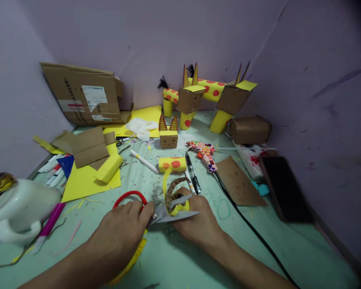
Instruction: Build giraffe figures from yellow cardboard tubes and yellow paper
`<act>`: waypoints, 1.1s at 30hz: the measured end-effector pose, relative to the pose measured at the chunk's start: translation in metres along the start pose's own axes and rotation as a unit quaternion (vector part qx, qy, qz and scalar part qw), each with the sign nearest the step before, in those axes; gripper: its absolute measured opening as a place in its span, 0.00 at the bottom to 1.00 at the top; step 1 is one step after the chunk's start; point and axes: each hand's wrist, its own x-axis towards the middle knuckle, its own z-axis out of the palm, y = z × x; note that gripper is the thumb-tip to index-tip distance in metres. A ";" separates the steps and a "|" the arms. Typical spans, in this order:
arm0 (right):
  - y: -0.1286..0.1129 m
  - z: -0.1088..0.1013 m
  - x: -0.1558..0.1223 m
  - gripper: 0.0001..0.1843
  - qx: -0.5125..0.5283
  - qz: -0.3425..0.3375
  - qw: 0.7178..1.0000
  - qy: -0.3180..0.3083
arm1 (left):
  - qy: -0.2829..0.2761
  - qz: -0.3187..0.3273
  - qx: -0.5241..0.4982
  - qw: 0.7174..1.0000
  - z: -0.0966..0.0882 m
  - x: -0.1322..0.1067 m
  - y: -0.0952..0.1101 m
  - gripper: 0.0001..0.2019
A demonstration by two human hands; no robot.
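Note:
My left hand (124, 224) is closed round the red handles of a pair of scissors (162, 214). Their blades point right and are spread, with the yellow rim of a cardboard roll (172, 196) between them. That roll is brown and corrugated inside, yellow outside, and a thin yellow strip (166, 180) curls up from it. My right hand (197, 216) grips the roll from the right side; its fingertips are partly hidden behind the roll and blades. Just beyond lies a yellow tube with orange spots (172, 164). A yellow measuring tape (132, 259) runs under my left wrist.
Behind stand spotted cardboard animals (191, 100) and a small eared box head (168, 139). A floral glue gun (206, 154) trails a black cord to the right, near a phone (285, 188). At left are a white mug (24, 204), yellow paper (92, 186) and cardboard pieces (88, 146).

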 end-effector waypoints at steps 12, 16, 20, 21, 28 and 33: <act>-0.003 0.000 0.000 0.04 0.002 0.010 1.000 0.007 | 0.024 0.028 0.065 0.997 0.013 0.002 -0.005 0.27; -0.003 0.000 0.000 0.03 0.015 0.022 1.000 0.014 | 0.031 0.036 0.058 0.997 0.015 0.000 -0.004 0.27; -0.002 0.002 -0.001 0.04 0.039 0.042 0.998 0.026 | 0.027 0.050 0.032 0.998 0.012 -0.002 -0.005 0.27; -0.002 0.003 -0.001 0.05 0.040 0.046 0.998 0.028 | 0.020 0.047 0.021 0.998 0.010 -0.002 -0.005 0.26; -0.002 0.004 0.001 0.07 0.028 0.066 0.997 0.025 | 0.012 0.033 -0.070 0.997 0.006 0.001 -0.007 0.18; -0.003 0.001 0.003 0.10 0.039 0.079 0.996 0.023 | 0.047 0.055 -0.134 0.988 0.014 0.001 -0.011 0.15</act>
